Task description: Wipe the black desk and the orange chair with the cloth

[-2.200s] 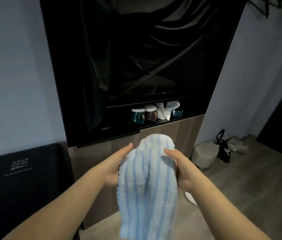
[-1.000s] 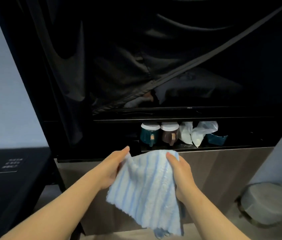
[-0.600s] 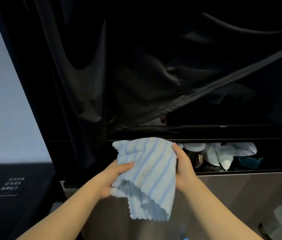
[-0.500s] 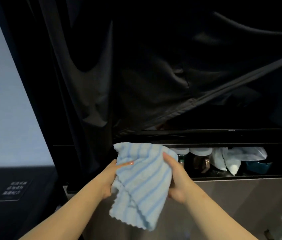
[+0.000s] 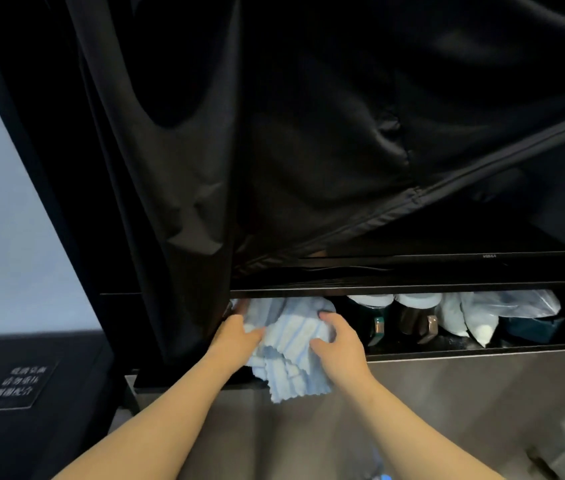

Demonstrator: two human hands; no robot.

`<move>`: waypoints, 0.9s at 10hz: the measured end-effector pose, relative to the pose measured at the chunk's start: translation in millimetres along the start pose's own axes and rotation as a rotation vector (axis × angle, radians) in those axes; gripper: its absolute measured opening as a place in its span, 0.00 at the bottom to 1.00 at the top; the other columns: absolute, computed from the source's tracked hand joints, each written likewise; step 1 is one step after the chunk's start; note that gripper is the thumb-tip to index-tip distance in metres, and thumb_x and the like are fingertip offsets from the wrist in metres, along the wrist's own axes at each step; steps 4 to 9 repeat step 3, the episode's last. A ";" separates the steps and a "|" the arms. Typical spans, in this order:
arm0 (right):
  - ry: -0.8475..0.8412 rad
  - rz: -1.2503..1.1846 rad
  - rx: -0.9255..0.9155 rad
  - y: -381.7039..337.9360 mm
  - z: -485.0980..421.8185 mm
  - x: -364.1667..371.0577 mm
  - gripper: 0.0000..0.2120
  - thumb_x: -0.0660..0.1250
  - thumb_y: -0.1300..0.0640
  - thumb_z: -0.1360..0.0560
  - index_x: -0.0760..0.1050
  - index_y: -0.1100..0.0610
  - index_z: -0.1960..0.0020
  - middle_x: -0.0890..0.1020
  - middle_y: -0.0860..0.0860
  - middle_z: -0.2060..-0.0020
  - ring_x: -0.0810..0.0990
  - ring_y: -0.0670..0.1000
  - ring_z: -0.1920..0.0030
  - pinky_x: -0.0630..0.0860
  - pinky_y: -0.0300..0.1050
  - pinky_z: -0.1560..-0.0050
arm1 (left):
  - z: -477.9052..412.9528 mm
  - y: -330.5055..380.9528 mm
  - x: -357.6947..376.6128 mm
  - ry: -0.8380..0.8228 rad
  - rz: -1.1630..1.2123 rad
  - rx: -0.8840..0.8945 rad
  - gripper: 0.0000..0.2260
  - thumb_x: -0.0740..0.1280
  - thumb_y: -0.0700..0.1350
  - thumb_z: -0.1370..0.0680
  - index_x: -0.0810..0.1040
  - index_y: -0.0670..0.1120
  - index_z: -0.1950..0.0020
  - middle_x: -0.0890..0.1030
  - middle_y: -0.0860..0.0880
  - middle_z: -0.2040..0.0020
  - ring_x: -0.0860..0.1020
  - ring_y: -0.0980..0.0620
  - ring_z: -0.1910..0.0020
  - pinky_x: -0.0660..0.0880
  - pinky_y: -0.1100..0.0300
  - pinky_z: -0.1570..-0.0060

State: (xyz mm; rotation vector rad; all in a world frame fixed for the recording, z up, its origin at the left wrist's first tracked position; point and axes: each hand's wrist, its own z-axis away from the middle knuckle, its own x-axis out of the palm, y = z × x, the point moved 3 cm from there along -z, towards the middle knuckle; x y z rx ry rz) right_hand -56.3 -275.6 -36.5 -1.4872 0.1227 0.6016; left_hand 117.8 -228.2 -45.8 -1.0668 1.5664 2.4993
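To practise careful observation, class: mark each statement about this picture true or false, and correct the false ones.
1. The left hand and the right hand both grip the light blue striped cloth. True.
2. The cloth lies on the floor. False: it is held at the black shelf.
3. A white-lidded teal jar and a white-lidded brown jar stand on that shelf, right of the cloth. True.
4. Red draped fabric hangs above the shelf. False: the draped fabric is black.
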 end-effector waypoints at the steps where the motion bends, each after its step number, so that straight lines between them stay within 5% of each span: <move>1: -0.045 0.157 0.048 5.3 0.3 7.6 0.12 0.62 0.62 0.26 0.71 0.60 0.42 0.69 0.56 0.41 0.72 0.53 0.50 0.69 0.42 0.52 | 8.7 -1.8 1.8 0.055 -0.364 0.032 0.16 0.60 0.47 0.21 0.67 0.42 0.36 0.68 0.40 0.36 0.72 0.41 0.41 0.72 0.53 0.43; 3: 0.031 0.178 -0.004 -2.5 11.3 -0.7 0.25 0.64 0.58 0.25 0.64 0.56 0.30 0.63 0.53 0.31 0.66 0.56 0.35 0.66 0.46 0.42 | 38.3 0.4 8.3 0.153 -0.503 0.185 0.26 0.59 0.50 0.21 0.55 0.51 0.26 0.49 0.44 0.24 0.52 0.43 0.26 0.62 0.50 0.32; 9: 0.031 0.178 -0.004 -2.5 11.3 -0.7 0.25 0.64 0.58 0.25 0.64 0.56 0.30 0.63 0.53 0.31 0.66 0.56 0.35 0.66 0.46 0.42 | 38.3 0.4 8.3 0.153 -0.503 0.185 0.26 0.59 0.50 0.21 0.55 0.51 0.26 0.49 0.44 0.24 0.52 0.43 0.26 0.62 0.50 0.32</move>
